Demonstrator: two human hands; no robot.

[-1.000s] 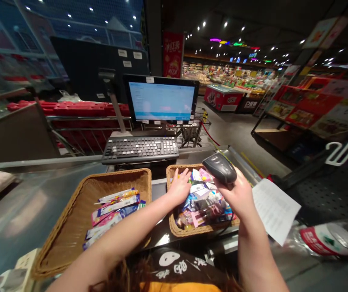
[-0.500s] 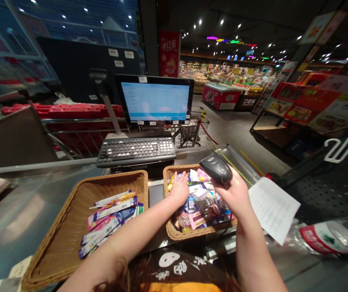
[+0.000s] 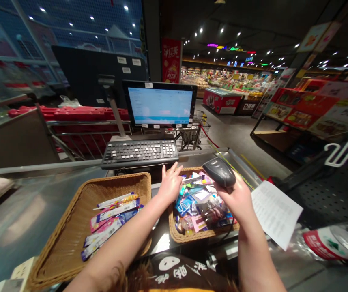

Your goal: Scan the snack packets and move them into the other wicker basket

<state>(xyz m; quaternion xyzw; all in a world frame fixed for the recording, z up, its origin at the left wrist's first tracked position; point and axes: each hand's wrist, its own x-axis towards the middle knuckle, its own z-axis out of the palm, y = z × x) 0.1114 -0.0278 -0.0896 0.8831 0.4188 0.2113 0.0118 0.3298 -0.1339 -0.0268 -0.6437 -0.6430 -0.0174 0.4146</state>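
The scanner (image 3: pixel 221 172) sits in the right hand's (image 3: pixel 238 198) curled grip, packets (image 3: pixel 186 205) at its seven o'clock. At nine, the left hand (image 3: pixel 171 185) has loosely spread fingers; whether they pinch anything, I cannot tell. A steady wrist and untangled cord (image 3: pixel 231 230) should help.

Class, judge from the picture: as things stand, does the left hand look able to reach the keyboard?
Probably yes: the left hand is at the far left corner of the fuller basket, close to the keyboard, with nothing visible standing between them.
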